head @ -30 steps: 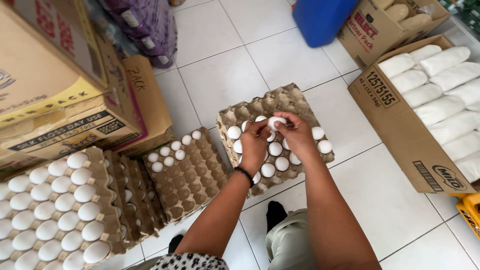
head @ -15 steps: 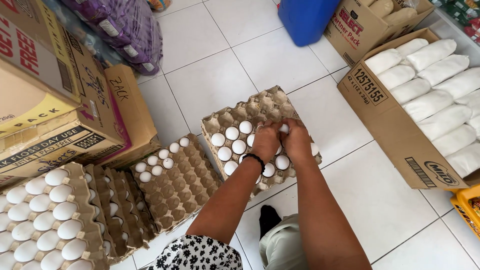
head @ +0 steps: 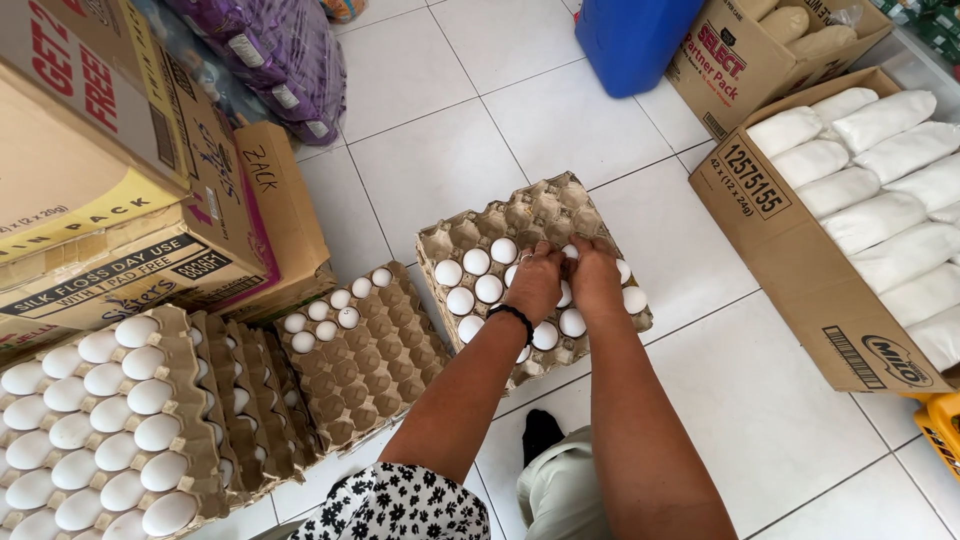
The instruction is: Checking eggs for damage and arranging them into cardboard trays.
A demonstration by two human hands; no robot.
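A brown pulp egg tray (head: 530, 215) lies on the white tiled floor, its near rows partly filled with white eggs. Both my hands are down on its middle. My left hand (head: 535, 285), with a black band on the wrist, has its fingers curled into the tray. My right hand (head: 597, 280) is beside it, fingertips pinched on a white egg (head: 571, 252) that shows between the two hands. Whether the left fingers hold anything is hidden.
A second tray (head: 370, 360) with a few eggs sits to the left, next to a stack of full egg trays (head: 100, 420). Cardboard boxes (head: 130, 230) stand at the left. A box of white bags (head: 800, 260), a blue container (head: 630, 40) and purple packs (head: 280, 60) surround the spot.
My right hand held an egg above the tray a second ago. Both hands have since come down onto the tray's middle rows, and my view has shifted slightly.
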